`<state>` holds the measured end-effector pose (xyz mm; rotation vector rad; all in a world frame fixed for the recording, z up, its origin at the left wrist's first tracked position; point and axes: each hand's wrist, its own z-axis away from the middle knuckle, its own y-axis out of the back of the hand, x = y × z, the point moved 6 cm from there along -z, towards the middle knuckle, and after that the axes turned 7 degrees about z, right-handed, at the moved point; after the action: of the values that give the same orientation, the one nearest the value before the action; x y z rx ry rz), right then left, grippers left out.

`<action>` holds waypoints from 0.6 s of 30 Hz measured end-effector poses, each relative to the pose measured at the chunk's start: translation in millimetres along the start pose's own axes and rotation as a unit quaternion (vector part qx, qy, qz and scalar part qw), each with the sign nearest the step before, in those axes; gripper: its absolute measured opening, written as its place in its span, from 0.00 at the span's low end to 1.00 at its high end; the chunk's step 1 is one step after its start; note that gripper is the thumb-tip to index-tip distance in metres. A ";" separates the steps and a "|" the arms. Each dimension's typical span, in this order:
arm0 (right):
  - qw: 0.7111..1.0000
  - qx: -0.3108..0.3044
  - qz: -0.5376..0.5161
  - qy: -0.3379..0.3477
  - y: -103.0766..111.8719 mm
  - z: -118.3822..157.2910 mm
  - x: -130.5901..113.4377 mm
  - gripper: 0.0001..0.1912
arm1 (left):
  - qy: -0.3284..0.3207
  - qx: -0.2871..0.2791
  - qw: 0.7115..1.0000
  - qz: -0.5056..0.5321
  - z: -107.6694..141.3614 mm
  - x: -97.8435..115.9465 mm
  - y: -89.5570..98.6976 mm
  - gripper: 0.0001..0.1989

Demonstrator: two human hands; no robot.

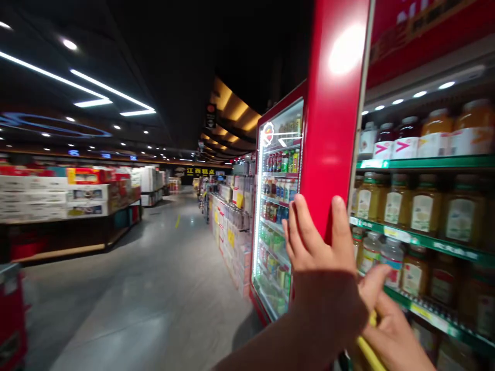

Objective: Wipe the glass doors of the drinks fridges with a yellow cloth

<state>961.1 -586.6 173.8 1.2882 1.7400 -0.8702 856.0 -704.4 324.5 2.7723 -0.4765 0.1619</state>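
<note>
My left hand (319, 247) is raised with fingers spread, in front of the red side panel (332, 129) of an upright drinks cooler. Whether the palm presses on the panel cannot be made out. Below it, my right hand (398, 332) is partly hidden behind my left wrist, its fingers closed round a narrow yellow thing (369, 353) whose kind does not show. Juice bottles (421, 203) with white labels stand in rows on the cooler's green-edged shelves (425, 162), to the right of both hands.
A second red-framed cooler (276, 206) with lit glass and drinks inside stands beyond the panel. Stacked cartons (232, 226) line the aisle behind it. Grey floor (154, 288) runs along the left, past a display of boxes (85, 198). A red object (11, 314) sits at the left edge.
</note>
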 end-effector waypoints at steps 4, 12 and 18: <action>0.995 -0.056 0.008 0.084 -42.8 -8.0 -13.1 0.32 | 0.024 0.064 0.992 -0.108 -5.2 -28.5 10.8 0.49; 0.993 -0.046 -0.111 0.019 -55.7 -74.9 7.0 0.38 | -0.024 0.087 0.985 -0.150 -17.7 -97.8 54.3 0.48; 0.976 -0.065 -0.206 0.001 -83.7 -132.6 -13.1 0.37 | -0.047 0.087 0.967 -0.235 -22.0 -148.3 70.7 0.45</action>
<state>857.2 -497.8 251.7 0.8535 2.0679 -0.9634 691.4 -714.9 341.7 2.9812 0.1932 -0.0434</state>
